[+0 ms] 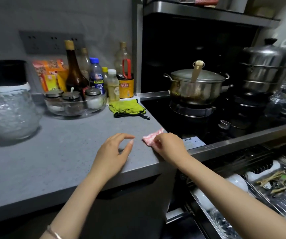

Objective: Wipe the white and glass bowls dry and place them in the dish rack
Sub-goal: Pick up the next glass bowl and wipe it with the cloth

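A pink and white cloth lies on the grey counter near its right edge. My right hand rests on the cloth, fingers curled over its near end. Just left of it, my left hand hovers over the counter, its thumb and forefinger curved and holding nothing. The pull-out dish rack stands open at lower right, below the stove. White bowls and a glass bowl stand in it. A textured glass vessel sits at the counter's left.
Bottles and a glass dish of condiment jars crowd the counter's back. A green cloth lies beside the stove. On the black hob stand a steel pot with a ladle and a tall steamer. Utensils fill the rack's right tray.
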Motion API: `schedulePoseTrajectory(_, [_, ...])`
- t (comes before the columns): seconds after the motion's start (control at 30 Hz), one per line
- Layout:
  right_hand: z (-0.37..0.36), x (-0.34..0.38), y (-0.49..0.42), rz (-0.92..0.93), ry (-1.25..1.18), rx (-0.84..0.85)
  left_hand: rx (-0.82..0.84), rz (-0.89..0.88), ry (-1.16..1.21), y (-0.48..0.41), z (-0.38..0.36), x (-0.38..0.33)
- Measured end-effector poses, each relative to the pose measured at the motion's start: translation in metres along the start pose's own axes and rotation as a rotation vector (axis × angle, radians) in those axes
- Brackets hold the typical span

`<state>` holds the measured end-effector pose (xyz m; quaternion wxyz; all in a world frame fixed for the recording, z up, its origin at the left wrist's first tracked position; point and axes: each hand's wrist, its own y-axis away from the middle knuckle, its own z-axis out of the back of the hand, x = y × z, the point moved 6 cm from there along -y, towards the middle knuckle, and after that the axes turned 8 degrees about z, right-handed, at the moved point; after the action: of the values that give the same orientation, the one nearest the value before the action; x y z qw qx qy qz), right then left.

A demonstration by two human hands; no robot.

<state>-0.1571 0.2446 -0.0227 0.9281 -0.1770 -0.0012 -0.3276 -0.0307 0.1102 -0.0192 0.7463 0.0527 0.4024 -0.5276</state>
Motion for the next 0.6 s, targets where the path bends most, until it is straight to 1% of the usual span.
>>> schedulePoseTrajectory(0.03, [0.002,-0.002,-0.002,-0.008,-0.010,-0.013,-0.001,0.024,0.039,0.000,0.003,0.002])
schedulePoseTrajectory(0.07, [0.003,-0.006,-0.005,-0.020,-0.090,-0.020,-0.003,0.046,0.083,-0.001,0.005,0.003])
schedulePoseTrajectory(0.1, [0.006,-0.007,-0.006,-0.033,-0.261,-0.021,-0.008,0.066,0.129,-0.002,0.007,0.004])
schedulePoseTrajectory(0.17, [0.015,-0.005,-0.011,-0.074,-0.715,-0.038,-0.008,0.116,0.235,-0.006,0.010,0.009])
schedulePoseTrajectory(0.2, [0.024,-0.001,-0.013,-0.096,-0.890,-0.056,0.009,0.150,0.305,-0.008,0.011,0.011])
schedulePoseTrajectory(0.27, [0.038,0.016,-0.017,-0.123,-1.150,-0.033,0.067,0.215,0.473,-0.013,0.013,0.014])
schedulePoseTrajectory(0.33, [0.040,0.037,-0.021,-0.138,-1.356,0.068,0.076,0.257,0.640,-0.014,0.020,0.016])
schedulePoseTrajectory(0.4, [0.038,0.056,-0.026,-0.146,-1.486,0.132,-0.005,0.275,0.789,-0.010,0.035,0.019])
schedulePoseTrajectory(0.47, [0.035,0.073,-0.030,-0.138,-1.548,0.175,-0.118,0.260,0.853,-0.005,0.057,0.023])
schedulePoseTrajectory(0.53, [0.032,0.091,-0.033,-0.086,-1.599,0.248,-0.177,0.223,0.827,-0.001,0.079,0.029])
schedulePoseTrajectory(0.6, [0.028,0.108,-0.037,-0.014,-1.616,0.354,-0.165,0.171,0.736,0.001,0.101,0.030])
